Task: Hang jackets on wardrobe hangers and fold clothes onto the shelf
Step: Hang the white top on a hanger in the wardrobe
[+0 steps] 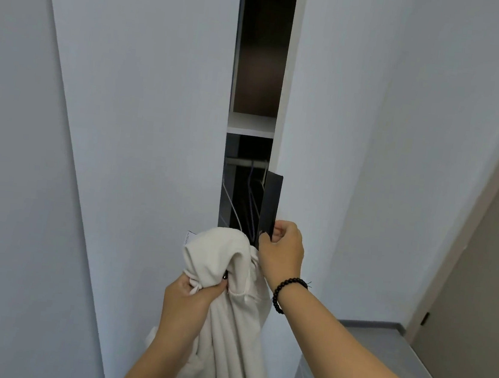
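White wardrobe doors (156, 114) stand slightly apart; the gap shows a white shelf (251, 124), and below it a rail (245, 162) with thin wire hangers (251, 201). Right hand (281, 249), beaded bracelet (287, 294) on its wrist, pinches the black door handle (271, 204) at its lower end. Left hand (189, 299) grips a bunched cream jacket (231, 328), held up just below the gap, its fabric hanging down.

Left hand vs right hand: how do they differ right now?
The left hand grips bunched cream fabric of the jacket; the right hand pinches the black handle on the wardrobe door. The left hand sits lower and nearer the camera, the right hand higher, at the door's edge. Only the right wrist wears a black bead bracelet. Both have curled fingers holding something.
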